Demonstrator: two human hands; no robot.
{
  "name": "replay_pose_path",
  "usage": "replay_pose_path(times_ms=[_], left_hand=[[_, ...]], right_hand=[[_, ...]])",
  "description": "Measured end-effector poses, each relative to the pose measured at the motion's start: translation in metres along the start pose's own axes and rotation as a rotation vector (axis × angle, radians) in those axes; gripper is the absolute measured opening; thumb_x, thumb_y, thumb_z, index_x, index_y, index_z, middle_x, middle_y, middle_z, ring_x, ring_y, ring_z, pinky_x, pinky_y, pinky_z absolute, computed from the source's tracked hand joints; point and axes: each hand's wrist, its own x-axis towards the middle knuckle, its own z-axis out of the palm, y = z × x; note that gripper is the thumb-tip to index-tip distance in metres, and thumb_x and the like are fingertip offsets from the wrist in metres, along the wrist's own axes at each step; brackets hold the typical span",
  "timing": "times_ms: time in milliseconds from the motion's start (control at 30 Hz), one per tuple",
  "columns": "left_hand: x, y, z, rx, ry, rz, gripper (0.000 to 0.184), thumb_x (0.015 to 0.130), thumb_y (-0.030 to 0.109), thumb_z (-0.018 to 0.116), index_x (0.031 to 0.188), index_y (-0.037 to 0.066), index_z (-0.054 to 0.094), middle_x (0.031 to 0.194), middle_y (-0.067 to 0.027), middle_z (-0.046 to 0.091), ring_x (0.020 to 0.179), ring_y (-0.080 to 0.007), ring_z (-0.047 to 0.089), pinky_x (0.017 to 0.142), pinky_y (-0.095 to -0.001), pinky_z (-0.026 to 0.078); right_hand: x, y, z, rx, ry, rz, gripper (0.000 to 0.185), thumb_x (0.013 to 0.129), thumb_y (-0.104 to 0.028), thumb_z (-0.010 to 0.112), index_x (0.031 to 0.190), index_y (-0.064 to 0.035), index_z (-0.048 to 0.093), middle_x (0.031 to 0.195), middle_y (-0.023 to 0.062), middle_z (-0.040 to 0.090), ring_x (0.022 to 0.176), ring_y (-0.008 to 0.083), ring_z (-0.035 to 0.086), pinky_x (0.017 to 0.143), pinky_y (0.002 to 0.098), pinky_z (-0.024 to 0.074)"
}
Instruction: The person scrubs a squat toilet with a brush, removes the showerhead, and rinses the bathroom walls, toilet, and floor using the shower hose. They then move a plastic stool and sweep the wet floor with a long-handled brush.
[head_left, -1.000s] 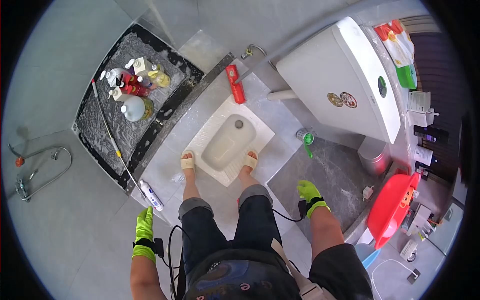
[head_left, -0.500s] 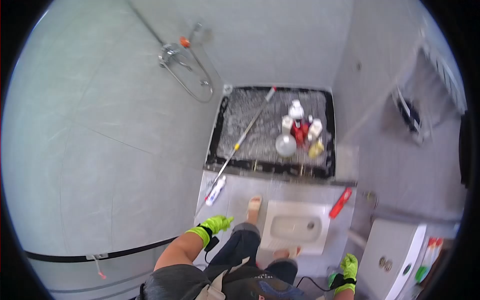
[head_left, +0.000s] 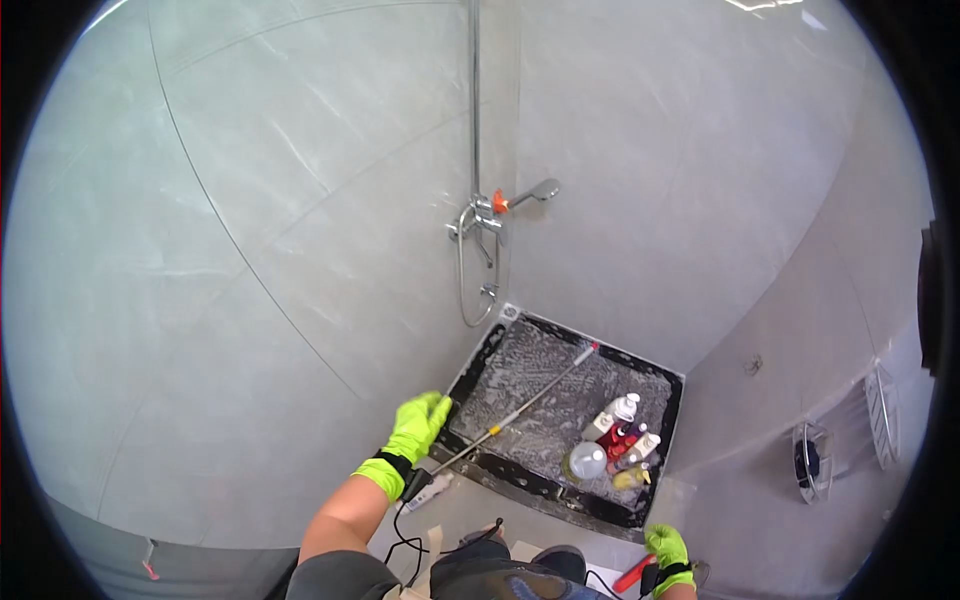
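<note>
My left hand [head_left: 418, 422], in a bright green glove with a black strap at the wrist, hovers left of the shower floor's near-left corner. Its fingers are partly stretched and hold nothing visible. A long pole [head_left: 540, 396] with a yellow band lies across the shower floor below it, near a white bottle [head_left: 428, 492]. My right hand [head_left: 666, 544], gloved the same way, is low at the right with its fingers curled in. Beneath it lies a red bottle [head_left: 633, 574], partly hidden; I see no grip on it.
Several bottles, among them a white pump bottle [head_left: 624, 406] and a clear round container [head_left: 586, 460], stand on the dark-edged shower floor [head_left: 530, 350]. A shower mixer [head_left: 484, 218] with a hose is on the wall. Wire racks [head_left: 812, 462] hang at the right. Black cables [head_left: 408, 545] run from my wrists.
My view has tilted up and turned left, so more wall shows and the squat toilet is mostly out of view. My left hand has risen; my right hand now appears over the red bottle.
</note>
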Motion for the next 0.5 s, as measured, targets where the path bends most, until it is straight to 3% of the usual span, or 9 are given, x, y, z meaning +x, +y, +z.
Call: replay_pose_path(times_ms=[100, 133, 200, 267, 300, 333, 400, 500], left_hand=[[0.05, 0.01, -0.072, 0.252, 0.487, 0.233, 0.05, 0.083, 0.029, 0.07, 0.124, 0.003, 0.057, 0.119, -0.019, 0.06, 0.111, -0.0385, 0.054, 0.101, -0.0492, 0.037], [0.062, 0.028, -0.107, 0.328, 0.563, 0.262, 0.054, 0.083, 0.029, 0.071, 0.126, 0.002, 0.055, 0.123, -0.0196, 0.058, 0.118, -0.0384, 0.05, 0.105, -0.0496, 0.033], [0.078, 0.06, -0.17, 0.458, 0.676, 0.31, 0.058, 0.085, 0.026, 0.067, 0.134, 0.001, 0.048, 0.133, -0.0194, 0.05, 0.13, -0.037, 0.041, 0.111, -0.0492, 0.025], [0.093, 0.079, -0.219, 0.582, 0.823, 0.296, 0.062, 0.086, 0.025, 0.066, 0.137, -0.001, 0.043, 0.138, -0.0194, 0.046, 0.132, -0.038, 0.038, 0.113, -0.0504, 0.022], [0.103, 0.081, -0.24, 0.673, 0.89, 0.308, 0.067, 0.084, 0.029, 0.068, 0.138, -0.002, 0.042, 0.14, -0.0208, 0.044, 0.132, -0.0395, 0.037, 0.112, -0.0542, 0.02], [0.112, 0.089, -0.259, 0.741, 0.966, 0.331, 0.062, 0.087, 0.024, 0.066, 0.138, -0.001, 0.042, 0.14, -0.0195, 0.044, 0.133, -0.0382, 0.037, 0.112, -0.0512, 0.022], [0.137, 0.094, -0.285, 0.88, 1.044, 0.341, 0.061, 0.088, 0.024, 0.065, 0.139, 0.0, 0.041, 0.141, -0.0187, 0.043, 0.134, -0.0373, 0.036, 0.112, -0.0502, 0.022], [0.171, 0.089, -0.302, 1.145, 1.04, 0.177, 0.068, 0.088, 0.031, 0.066, 0.142, 0.001, 0.037, 0.147, -0.0177, 0.036, 0.139, -0.0347, 0.029, 0.115, -0.0484, 0.018]], right_hand=[[0.064, -0.08, 0.011, -0.204, -0.07, -0.224, 0.028, 0.084, -0.016, 0.062, 0.105, 0.0021, 0.066, 0.078, 0.0046, 0.065, 0.067, 0.0134, 0.058, 0.062, 0.0298, 0.0478], [0.092, -0.099, 0.011, -0.27, -0.111, -0.315, 0.026, 0.084, -0.016, 0.06, 0.101, 0.0023, 0.068, 0.078, 0.0046, 0.064, 0.066, 0.0136, 0.058, 0.061, 0.0296, 0.0474], [0.155, -0.131, 0.024, -0.117, -0.125, -0.289, 0.021, 0.085, -0.017, 0.061, 0.092, 0.0018, 0.068, 0.075, 0.0034, 0.063, 0.065, 0.0137, 0.057, 0.059, 0.0289, 0.0457], [0.147, -0.248, 0.049, 0.124, -0.172, -0.163, 0.019, 0.087, -0.018, 0.061, 0.087, 0.0008, 0.066, 0.072, 0.0018, 0.062, 0.063, 0.0123, 0.055, 0.056, 0.0276, 0.044], [0.2, -0.244, 0.057, 0.022, -0.182, -0.278, 0.02, 0.088, -0.019, 0.061, 0.085, 0.0002, 0.065, 0.071, 0.0009, 0.061, 0.061, 0.0122, 0.055, 0.056, 0.0274, 0.0437], [0.251, -0.246, 0.068, -0.077, -0.194, -0.395, 0.02, 0.088, -0.02, 0.061, 0.083, -0.0004, 0.064, 0.069, -0.0001, 0.06, 0.06, 0.0122, 0.054, 0.055, 0.0273, 0.0434], [0.293, -0.311, 0.099, -0.105, -0.222, -0.393, 0.023, 0.089, -0.022, 0.062, 0.094, 0.0009, 0.065, 0.076, 0.0011, 0.061, 0.066, 0.0123, 0.056, 0.059, 0.0267, 0.0449], [0.397, -0.375, 0.161, -0.07, -0.243, -0.571, 0.045, 0.089, -0.027, 0.066, 0.122, 0.0028, 0.055, 0.1, 0.0076, 0.063, 0.081, 0.0133, 0.057, 0.069, 0.025, 0.0459]])
